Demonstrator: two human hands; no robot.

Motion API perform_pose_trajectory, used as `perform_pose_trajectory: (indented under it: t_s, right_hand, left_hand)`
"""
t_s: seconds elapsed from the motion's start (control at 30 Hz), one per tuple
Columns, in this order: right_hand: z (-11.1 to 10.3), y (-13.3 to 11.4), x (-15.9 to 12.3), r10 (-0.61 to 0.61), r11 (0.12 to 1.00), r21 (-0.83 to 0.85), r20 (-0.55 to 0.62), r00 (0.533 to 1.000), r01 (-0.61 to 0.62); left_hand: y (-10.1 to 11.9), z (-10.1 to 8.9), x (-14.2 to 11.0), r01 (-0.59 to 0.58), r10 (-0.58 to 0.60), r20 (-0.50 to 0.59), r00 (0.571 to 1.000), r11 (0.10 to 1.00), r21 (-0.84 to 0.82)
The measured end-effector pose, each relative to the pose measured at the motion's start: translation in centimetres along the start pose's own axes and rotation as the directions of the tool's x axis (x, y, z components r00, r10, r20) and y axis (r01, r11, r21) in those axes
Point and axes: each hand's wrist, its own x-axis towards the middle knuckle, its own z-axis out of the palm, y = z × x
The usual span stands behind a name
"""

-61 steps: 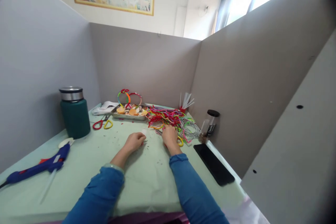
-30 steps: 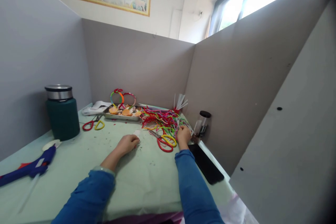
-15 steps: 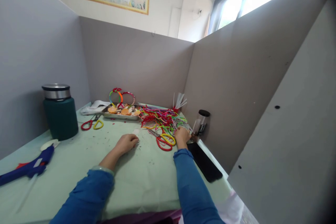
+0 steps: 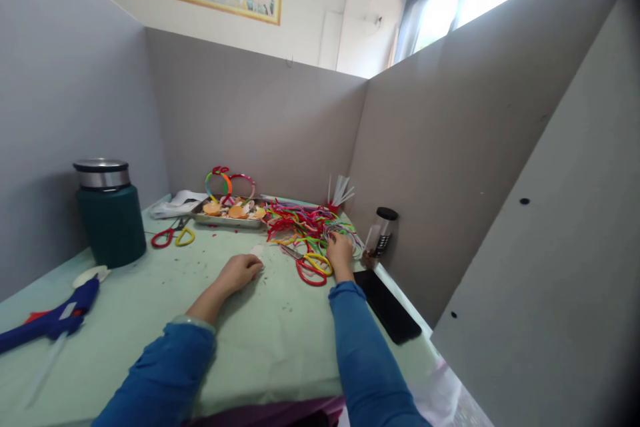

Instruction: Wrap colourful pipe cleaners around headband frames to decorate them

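My right hand (image 4: 341, 252) reaches into the near right side of a tangled pile of colourful cord-like strands (image 4: 300, 217). Its fingers are bent together on pale and green strands; how many they grip is hidden. Just left of it lie scissors (image 4: 314, 269) with one red and one yellow handle, blades pointing to the pile. My left hand (image 4: 241, 272) rests on the table with its fingers curled in; whatever may be between the fingertips does not show. A small pale scrap (image 4: 257, 250) lies just beyond it.
A metal tray (image 4: 230, 221) of shell-like pieces and two colourful hoops stands at the back. To the left are a second scissors (image 4: 173, 236), a green flask (image 4: 111, 223) and a blue glue gun (image 4: 65, 317). On the right are a black phone (image 4: 387, 307) and a clear black-capped bottle (image 4: 381, 233).
My right hand has shifted slightly up and left, further over the strands, and its fingers now show more. The left hand stays put. The whole view has moved a little.
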Motion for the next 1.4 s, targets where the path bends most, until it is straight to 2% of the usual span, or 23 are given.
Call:
perform_pose_trajectory:
  t_s: [0.1, 0.23, 0.4, 0.5, 0.63, 0.77, 0.83, 0.93, 1.0, 1.07, 1.27, 1.4]
  right_hand:
    - [-1.7, -0.3, 0.1, 0.058, 0.997, -0.050, -0.045, 0.997, -0.060]
    - [-3.7, 0.2, 0.2, 0.217, 0.971, -0.131, 0.109, 0.970, -0.202]
    - [-4.0, 0.1, -0.3, 0.089, 0.988, -0.151, 0.353, 0.931, -0.037]
    - [-3.5, -1.0, -0.9, 0.019, 0.985, -0.162, 0.416, 0.909, 0.053]
    - [-2.6, -2.3, -1.6, -0.035, 0.959, -0.253, 0.348, 0.937, 0.129]
    - [-1.9, -2.9, -2.0, -0.003, 0.937, -0.326, 0.345, 0.938, 0.123]
    - [-1.8, -3.0, -2.2, -0.005, 0.939, -0.327, 0.306, 0.952, 0.110]
    - [-1.8, -3.3, -2.5, -0.043, 0.956, -0.284, 0.113, 0.993, 0.074]
    - [-2.1, -3.7, -2.7, -0.071, 0.970, -0.234, -0.033, 0.997, 0.062]
    - [-2.4, -4.1, -2.8, -0.098, 0.978, -0.193, -0.096, 0.991, 0.078]
    - [-2.9, -4.1, -2.2, -0.135, 0.986, -0.119, -0.144, 0.980, 0.118]
    - [-3.5, -3.8, -0.9, -0.098, 0.989, -0.115, -0.040, 0.994, 0.092]
  left_hand:
    - [-0.1, 0.1, 0.0, 0.000, 0.000, -0.004, 1.000, 1.000, 0.004]
    - [-0.1, 0.1, 0.0, -0.001, 0.001, -0.001, 1.000, 1.000, 0.004]
    - [0.0, 0.0, 0.0, 0.001, -0.001, 0.006, 1.000, 1.000, 0.013]
    - [0.0, -0.1, 0.0, 0.002, -0.002, 0.009, 1.000, 1.000, 0.013]
    - [0.1, -0.1, 0.0, -0.002, 0.002, 0.008, 1.000, 1.000, 0.011]
    - [0.2, -0.1, 0.0, -0.010, 0.010, 0.007, 1.000, 1.000, 0.021]
    - [0.2, -0.1, 0.0, -0.010, 0.009, 0.008, 1.000, 1.000, 0.022]
    - [0.2, -0.1, 0.0, -0.007, 0.007, 0.012, 1.000, 1.000, 0.016]
    - [0.2, -0.1, 0.0, -0.008, 0.007, 0.014, 1.000, 1.000, 0.020]
    - [0.2, -0.2, 0.0, -0.007, 0.007, 0.016, 1.000, 1.000, 0.025]
    - [0.3, -0.2, 0.0, 0.002, -0.002, 0.019, 1.000, 1.000, 0.027]
    - [0.3, -0.2, 0.0, 0.004, -0.004, 0.018, 1.000, 1.000, 0.021]
